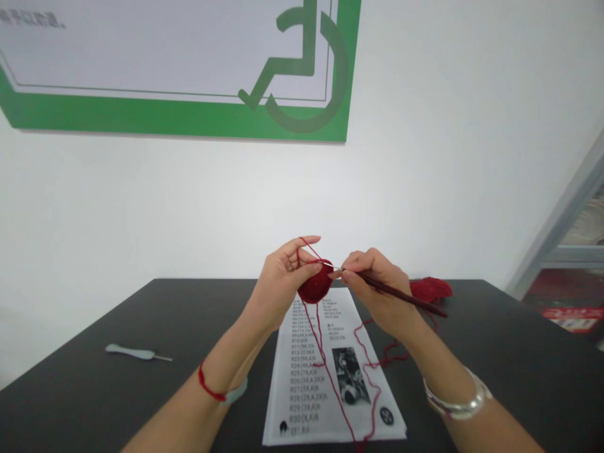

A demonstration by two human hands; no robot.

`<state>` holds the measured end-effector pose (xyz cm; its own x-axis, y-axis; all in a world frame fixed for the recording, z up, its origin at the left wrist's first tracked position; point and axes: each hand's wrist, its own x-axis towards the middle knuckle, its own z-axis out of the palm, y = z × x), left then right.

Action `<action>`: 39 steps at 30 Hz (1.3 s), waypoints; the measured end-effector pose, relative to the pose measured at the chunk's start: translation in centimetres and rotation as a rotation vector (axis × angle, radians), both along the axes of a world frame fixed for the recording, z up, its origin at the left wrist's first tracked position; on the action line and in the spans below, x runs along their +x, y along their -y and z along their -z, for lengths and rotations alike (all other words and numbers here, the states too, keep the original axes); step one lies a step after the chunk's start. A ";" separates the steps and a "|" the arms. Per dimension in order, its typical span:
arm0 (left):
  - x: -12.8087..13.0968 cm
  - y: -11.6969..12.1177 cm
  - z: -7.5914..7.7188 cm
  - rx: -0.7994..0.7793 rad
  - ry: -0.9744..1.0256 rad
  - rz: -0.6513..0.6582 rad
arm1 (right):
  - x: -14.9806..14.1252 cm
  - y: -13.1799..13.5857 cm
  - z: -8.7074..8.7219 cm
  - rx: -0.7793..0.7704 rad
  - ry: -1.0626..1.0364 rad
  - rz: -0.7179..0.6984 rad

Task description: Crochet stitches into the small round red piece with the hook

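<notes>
My left hand [287, 277] pinches the top edge of a small round red crochet piece [315, 288] between thumb and fingers. Red yarn [309, 245] loops over its raised index finger. In my right hand [375, 283] is a crochet hook [399, 293] with a dark reddish-brown handle, held like a pen. The hook's thin metal shaft reaches left to the upper edge of the red piece; its tip is too small to make out. Loose strands of yarn hang from the piece down over the printed sheet.
A printed pattern sheet [306, 418] with a dark photo lies on the black table [212, 402]. A red yarn ball [431, 288] sits behind my right hand. Farther left lies a second hook with a pale grey handle [129, 352]. A green-edged sign [189, 123] hangs on the wall.
</notes>
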<state>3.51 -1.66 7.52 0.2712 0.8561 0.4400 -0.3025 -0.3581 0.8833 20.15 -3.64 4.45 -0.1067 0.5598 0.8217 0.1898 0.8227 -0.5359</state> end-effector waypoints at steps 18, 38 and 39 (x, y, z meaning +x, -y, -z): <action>0.1 -0.3 0.5 -0.160 -0.029 0.162 | 0.2 -1.5 0.2 0.567 0.430 0.194; 0.1 -0.1 0.4 0.218 -0.181 -0.278 | -0.6 0.7 -0.4 0.233 0.218 0.177; 0.1 -0.1 0.4 0.234 -0.208 -0.283 | -0.5 0.8 -0.4 0.146 0.153 0.155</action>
